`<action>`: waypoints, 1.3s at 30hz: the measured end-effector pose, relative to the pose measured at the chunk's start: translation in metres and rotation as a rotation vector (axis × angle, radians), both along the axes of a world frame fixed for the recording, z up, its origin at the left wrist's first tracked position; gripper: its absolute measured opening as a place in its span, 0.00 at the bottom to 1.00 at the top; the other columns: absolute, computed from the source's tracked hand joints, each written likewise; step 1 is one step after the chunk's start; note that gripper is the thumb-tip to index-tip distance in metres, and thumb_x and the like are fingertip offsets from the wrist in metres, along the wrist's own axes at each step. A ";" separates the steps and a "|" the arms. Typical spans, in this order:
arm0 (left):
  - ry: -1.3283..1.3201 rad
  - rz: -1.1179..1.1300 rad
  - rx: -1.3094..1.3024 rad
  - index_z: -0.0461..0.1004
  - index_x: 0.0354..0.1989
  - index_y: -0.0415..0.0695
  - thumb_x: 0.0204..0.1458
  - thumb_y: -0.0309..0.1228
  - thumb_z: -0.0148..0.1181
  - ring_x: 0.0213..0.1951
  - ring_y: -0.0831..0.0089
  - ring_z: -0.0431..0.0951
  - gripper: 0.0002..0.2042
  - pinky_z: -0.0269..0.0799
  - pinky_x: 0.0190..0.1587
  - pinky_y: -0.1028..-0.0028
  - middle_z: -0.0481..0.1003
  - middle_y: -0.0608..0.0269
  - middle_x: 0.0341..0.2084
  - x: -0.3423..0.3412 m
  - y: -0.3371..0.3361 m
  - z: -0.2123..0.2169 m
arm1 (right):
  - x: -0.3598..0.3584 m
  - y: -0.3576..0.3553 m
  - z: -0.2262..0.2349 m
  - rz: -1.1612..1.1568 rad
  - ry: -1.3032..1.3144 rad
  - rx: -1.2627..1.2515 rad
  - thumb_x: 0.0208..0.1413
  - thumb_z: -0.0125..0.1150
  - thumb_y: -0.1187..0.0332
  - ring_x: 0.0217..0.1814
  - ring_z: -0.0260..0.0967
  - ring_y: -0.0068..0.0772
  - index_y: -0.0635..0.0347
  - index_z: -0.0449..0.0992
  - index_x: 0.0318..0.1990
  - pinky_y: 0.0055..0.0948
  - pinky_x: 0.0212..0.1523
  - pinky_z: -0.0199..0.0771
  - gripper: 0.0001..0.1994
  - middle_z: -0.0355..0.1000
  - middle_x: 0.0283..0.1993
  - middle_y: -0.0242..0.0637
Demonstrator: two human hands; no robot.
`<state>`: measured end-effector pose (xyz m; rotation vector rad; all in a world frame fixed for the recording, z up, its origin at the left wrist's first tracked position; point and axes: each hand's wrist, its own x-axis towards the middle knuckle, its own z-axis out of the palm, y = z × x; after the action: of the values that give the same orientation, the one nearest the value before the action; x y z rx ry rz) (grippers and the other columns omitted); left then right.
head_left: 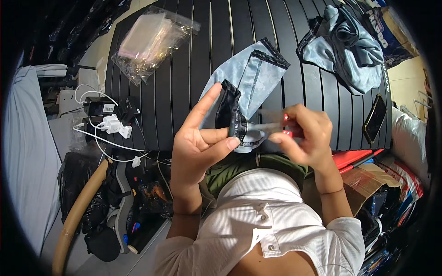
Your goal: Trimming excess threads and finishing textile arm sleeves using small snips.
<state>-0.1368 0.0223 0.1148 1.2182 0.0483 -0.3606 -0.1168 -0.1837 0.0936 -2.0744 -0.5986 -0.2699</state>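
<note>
A light blue, cloud-patterned garment (258, 85) with black elastic bands lies partly on the black slatted table (184, 106), its near end raised at the table's front edge. My left hand (198, 142) grips the black band at this end between thumb and fingers, with the index finger stretched up along it. Close by on the right, my right hand (301, 133), with red nails, is closed in a pinch. A thin pale strip, smeared by motion, runs from its fingertips toward the band; its kind cannot be made out.
Another crumpled blue garment (343, 55) lies at the far right, and a phone (375, 117) sits by the right edge. Clear plastic bags (147, 39) are at the far left. White chargers and cables (113, 124) sit left of the table. A cardboard box (370, 181) stands below right.
</note>
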 end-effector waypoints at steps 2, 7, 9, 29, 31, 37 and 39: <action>-0.002 0.007 -0.016 0.39 0.62 0.35 0.43 0.12 0.48 0.38 0.74 0.74 0.36 0.66 0.43 0.82 0.74 0.44 0.34 0.000 0.000 0.000 | -0.002 0.002 -0.002 0.023 -0.040 -0.036 0.38 0.67 0.60 0.10 0.61 0.27 0.61 0.68 0.23 0.22 0.12 0.57 0.16 0.62 0.13 0.32; 0.006 -0.005 -0.016 0.38 0.62 0.37 0.42 0.11 0.48 0.40 0.73 0.74 0.37 0.66 0.44 0.80 0.73 0.44 0.35 0.000 -0.002 -0.001 | -0.005 0.009 -0.004 0.044 -0.160 -0.137 0.37 0.67 0.58 0.10 0.60 0.26 0.60 0.68 0.22 0.22 0.11 0.58 0.16 0.63 0.14 0.30; 0.002 -0.016 -0.031 0.37 0.62 0.37 0.43 0.11 0.47 0.40 0.72 0.74 0.37 0.66 0.45 0.80 0.73 0.44 0.35 -0.001 -0.003 0.000 | -0.005 0.011 -0.004 0.037 -0.173 -0.139 0.37 0.67 0.57 0.10 0.61 0.26 0.60 0.68 0.22 0.22 0.11 0.58 0.17 0.63 0.14 0.30; 0.172 -0.037 -0.240 0.37 0.61 0.33 0.42 0.15 0.48 0.42 0.68 0.73 0.37 0.63 0.49 0.75 0.71 0.39 0.38 0.004 -0.001 -0.002 | 0.000 0.009 -0.006 0.021 -0.307 -0.172 0.36 0.68 0.61 0.10 0.58 0.27 0.61 0.68 0.20 0.22 0.11 0.55 0.15 0.60 0.12 0.30; 0.171 -0.035 -0.238 0.37 0.61 0.33 0.42 0.15 0.48 0.42 0.67 0.73 0.37 0.64 0.50 0.74 0.71 0.39 0.38 0.004 -0.001 -0.001 | -0.001 0.006 -0.006 0.028 -0.330 -0.172 0.36 0.68 0.60 0.09 0.57 0.27 0.62 0.68 0.20 0.22 0.12 0.54 0.16 0.59 0.12 0.30; 0.098 -0.017 -0.219 0.35 0.61 0.33 0.42 0.16 0.48 0.42 0.66 0.74 0.37 0.64 0.50 0.73 0.71 0.39 0.37 0.002 -0.002 0.001 | 0.003 -0.004 -0.002 -0.060 -0.163 -0.036 0.35 0.69 0.60 0.12 0.64 0.29 0.63 0.69 0.23 0.22 0.14 0.61 0.17 0.65 0.15 0.33; 0.090 -0.006 -0.225 0.36 0.61 0.33 0.42 0.16 0.48 0.41 0.67 0.74 0.37 0.65 0.49 0.74 0.72 0.40 0.37 0.001 -0.003 0.002 | 0.003 -0.004 0.000 -0.059 -0.168 -0.048 0.35 0.70 0.60 0.12 0.64 0.29 0.63 0.69 0.23 0.22 0.14 0.61 0.18 0.65 0.15 0.34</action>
<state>-0.1358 0.0188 0.1167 0.9798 0.0801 -0.4146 -0.1139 -0.1882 0.0937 -2.1317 -0.6498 -0.4713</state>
